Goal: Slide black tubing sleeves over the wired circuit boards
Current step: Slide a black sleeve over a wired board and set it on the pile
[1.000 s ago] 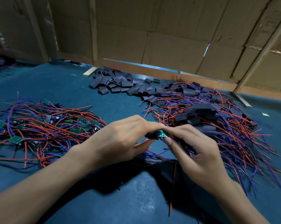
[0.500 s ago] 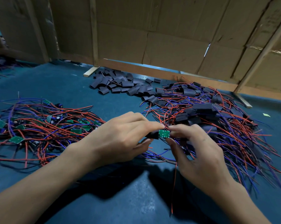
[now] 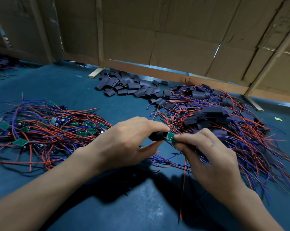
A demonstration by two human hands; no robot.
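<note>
Left hand (image 3: 129,142) pinching black tubing sleeve (image 3: 157,136) between curled fingers and thumb; right hand (image 3: 207,154) pinching green circuit board (image 3: 171,136) at fingertips, board's near end at sleeve mouth, touching it; whether board already inside, unclear; red wire (image 3: 183,184) hanging down below right hand toward lower tabletop (image 3: 57,87). Left of left hand: tangled pile of unsleeved boards (image 3: 45,130) with red and blue wires, green boards showing among them. Beyond and right of right hand: pile of sleeved boards (image 3: 221,120), wires spreading under right wrist. Beyond both hands: heap of loose black sleeves (image 3: 124,85) near cardboard wall (image 3: 174,39); wooden strip (image 3: 96,72) beside heap. Small green scrap (image 3: 278,119) far right. No readable writing or labels on cardboard or boards.
</note>
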